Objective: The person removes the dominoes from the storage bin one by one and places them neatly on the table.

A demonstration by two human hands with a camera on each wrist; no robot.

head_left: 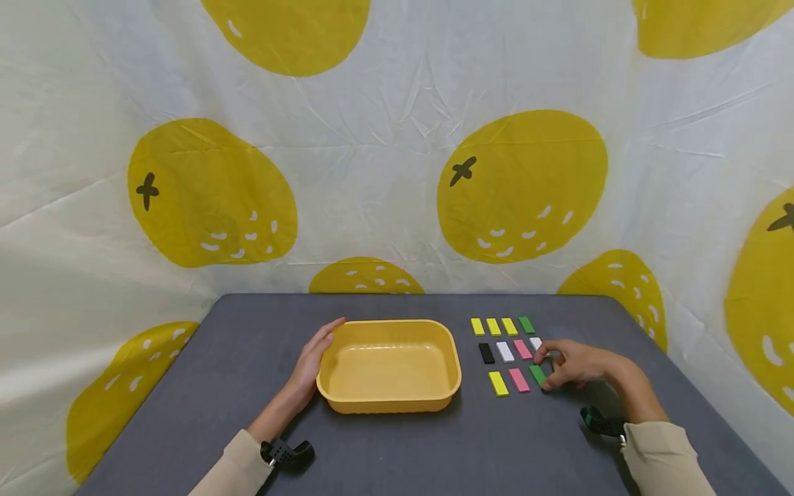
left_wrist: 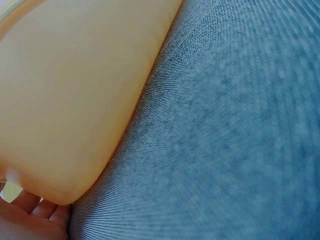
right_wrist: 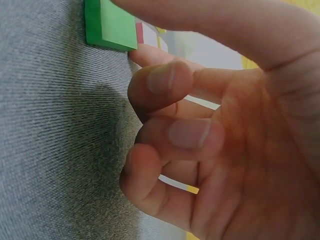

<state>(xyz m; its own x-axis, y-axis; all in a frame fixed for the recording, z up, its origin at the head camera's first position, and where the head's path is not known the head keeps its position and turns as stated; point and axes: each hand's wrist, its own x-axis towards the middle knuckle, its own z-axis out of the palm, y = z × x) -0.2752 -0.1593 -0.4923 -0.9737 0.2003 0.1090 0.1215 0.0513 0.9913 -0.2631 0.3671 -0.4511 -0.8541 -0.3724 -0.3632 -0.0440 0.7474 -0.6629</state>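
Note:
My left hand (head_left: 309, 364) rests against the left side of a yellow plastic tray (head_left: 397, 406), its fingers lying along the outer wall and rim. In the left wrist view, the fingers (left_wrist: 31, 206) touch the tray wall (left_wrist: 65, 100) near its lower corner. Over on the right, my right hand (head_left: 579, 363) pinches a small flat green block (head_left: 537, 375) at the end of the nearest row. The right wrist view has thumb and index finger at the green block (right_wrist: 112, 25), low over the table, with the other fingers curled.
Beside the tray lie rows of small blocks: yellow (head_left: 477, 326), a second green one (head_left: 526, 324), black (head_left: 486, 353), white (head_left: 505, 352) and pink (head_left: 519, 380). A white block (head_left: 535, 342) is close to my right fingers. The grey table (head_left: 372, 455) meets a patterned curtain (head_left: 384, 207) behind.

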